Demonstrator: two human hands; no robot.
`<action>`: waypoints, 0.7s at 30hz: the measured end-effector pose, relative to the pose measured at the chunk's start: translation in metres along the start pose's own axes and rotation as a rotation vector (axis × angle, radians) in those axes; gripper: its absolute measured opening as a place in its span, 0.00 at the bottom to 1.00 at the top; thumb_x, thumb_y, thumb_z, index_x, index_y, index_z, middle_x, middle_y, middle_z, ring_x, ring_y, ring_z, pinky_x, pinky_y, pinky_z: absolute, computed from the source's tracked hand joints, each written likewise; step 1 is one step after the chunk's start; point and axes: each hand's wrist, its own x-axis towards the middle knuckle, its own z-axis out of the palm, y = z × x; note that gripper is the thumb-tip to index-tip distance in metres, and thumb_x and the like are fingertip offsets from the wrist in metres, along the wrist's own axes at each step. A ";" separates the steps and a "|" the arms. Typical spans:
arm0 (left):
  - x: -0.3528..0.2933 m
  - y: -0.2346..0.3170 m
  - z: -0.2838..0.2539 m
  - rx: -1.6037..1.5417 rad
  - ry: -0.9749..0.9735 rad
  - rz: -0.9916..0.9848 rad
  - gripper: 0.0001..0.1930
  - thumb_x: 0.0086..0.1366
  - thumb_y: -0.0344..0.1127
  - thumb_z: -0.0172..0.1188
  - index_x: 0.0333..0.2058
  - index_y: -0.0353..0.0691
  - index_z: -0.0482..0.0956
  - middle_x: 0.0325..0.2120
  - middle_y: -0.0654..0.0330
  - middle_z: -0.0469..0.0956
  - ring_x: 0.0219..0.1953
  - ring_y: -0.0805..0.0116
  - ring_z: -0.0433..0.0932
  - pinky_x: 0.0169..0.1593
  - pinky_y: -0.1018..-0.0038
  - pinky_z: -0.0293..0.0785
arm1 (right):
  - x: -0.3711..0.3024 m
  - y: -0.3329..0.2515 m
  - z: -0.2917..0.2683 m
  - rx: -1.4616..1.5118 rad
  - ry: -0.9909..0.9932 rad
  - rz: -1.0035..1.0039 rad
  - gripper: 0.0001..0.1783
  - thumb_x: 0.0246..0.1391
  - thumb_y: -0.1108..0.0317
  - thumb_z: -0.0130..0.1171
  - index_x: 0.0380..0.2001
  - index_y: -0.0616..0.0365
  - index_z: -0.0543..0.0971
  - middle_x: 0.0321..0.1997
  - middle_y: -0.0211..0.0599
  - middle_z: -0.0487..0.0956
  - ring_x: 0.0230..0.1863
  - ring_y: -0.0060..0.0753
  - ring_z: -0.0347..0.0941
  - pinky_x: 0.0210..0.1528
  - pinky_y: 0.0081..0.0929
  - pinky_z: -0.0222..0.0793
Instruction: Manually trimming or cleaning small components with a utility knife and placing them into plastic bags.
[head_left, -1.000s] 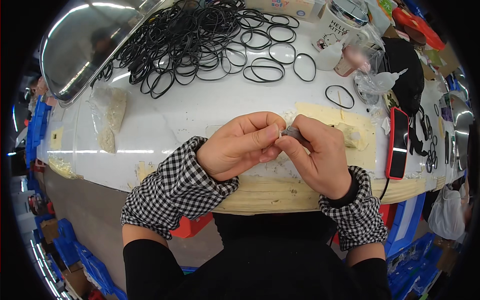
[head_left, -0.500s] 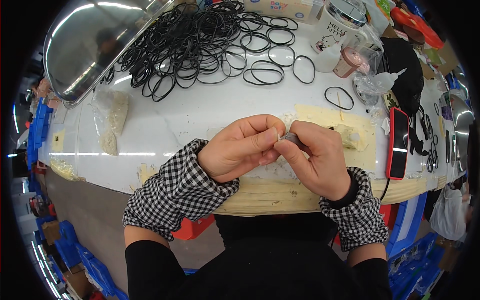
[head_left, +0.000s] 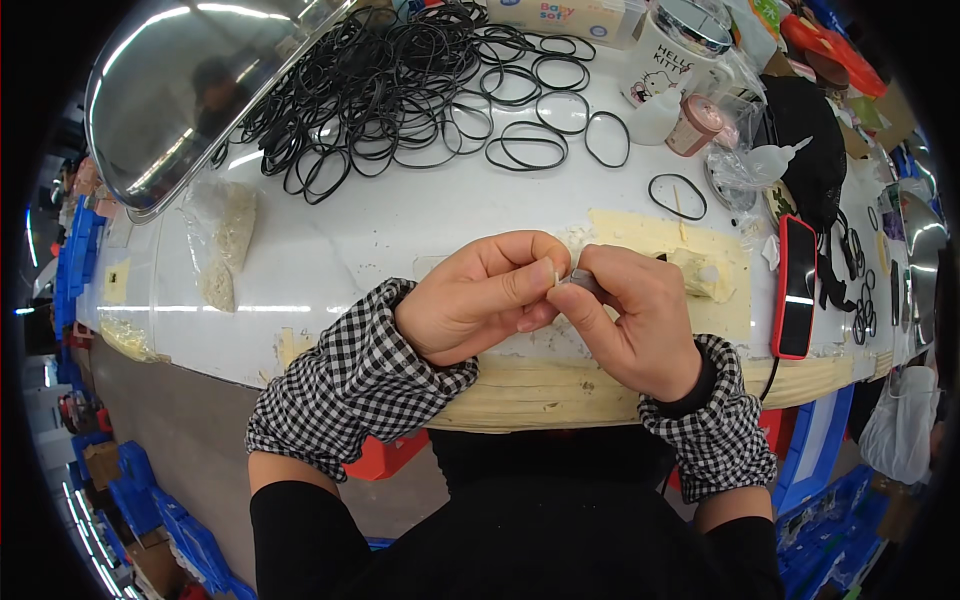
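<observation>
My left hand (head_left: 482, 298) is pinched, thumb against forefinger, on a tiny pale piece (head_left: 557, 279) whose kind I cannot make out. Facing it, my right hand (head_left: 640, 318) is closed round a small flat grey piece that looks like metal (head_left: 586, 282). The grey piece's tip meets or nearly meets the pale one; the fingers hide most of both. The hands come together over the near edge of the white table (head_left: 330, 240), beside a pale yellow sheet (head_left: 725, 305) with a small tape-wrapped lump (head_left: 700, 275) on it.
Black rubber bands (head_left: 380, 90) lie heaped at the back, with several loose ones nearer. A bag of pale bits (head_left: 225, 245) and a clear dome (head_left: 190, 90) stand left. On the right are a red-edged phone (head_left: 797, 290), a white cup (head_left: 665, 60) and a squeeze bottle (head_left: 655, 118).
The right fingers and the grey piece have shifted very slightly against the pale piece. My left hand stays almost still, and the table's contents look unchanged.
</observation>
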 end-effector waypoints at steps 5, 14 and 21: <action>-0.001 0.001 0.003 0.090 0.203 0.052 0.08 0.68 0.38 0.50 0.35 0.39 0.70 0.28 0.68 0.69 0.29 0.80 0.63 0.36 0.82 0.61 | 0.001 0.000 -0.004 0.052 -0.104 0.043 0.18 0.51 0.58 0.63 0.18 0.59 0.72 0.13 0.34 0.70 0.14 0.31 0.68 0.17 0.25 0.60; -0.001 0.005 -0.004 0.176 0.484 0.161 0.05 0.65 0.32 0.56 0.33 0.37 0.75 0.34 0.59 0.77 0.32 0.79 0.73 0.40 0.82 0.70 | -0.001 0.006 0.002 -0.162 -0.051 0.143 0.14 0.50 0.60 0.63 0.24 0.59 0.72 0.21 0.37 0.73 0.20 0.36 0.72 0.21 0.29 0.65; -0.002 0.008 0.002 0.270 0.606 0.149 0.06 0.64 0.32 0.55 0.28 0.41 0.72 0.35 0.61 0.77 0.34 0.78 0.73 0.40 0.81 0.68 | -0.007 0.011 0.009 -0.270 -0.173 0.184 0.09 0.49 0.66 0.62 0.31 0.58 0.75 0.29 0.37 0.76 0.26 0.41 0.75 0.28 0.33 0.69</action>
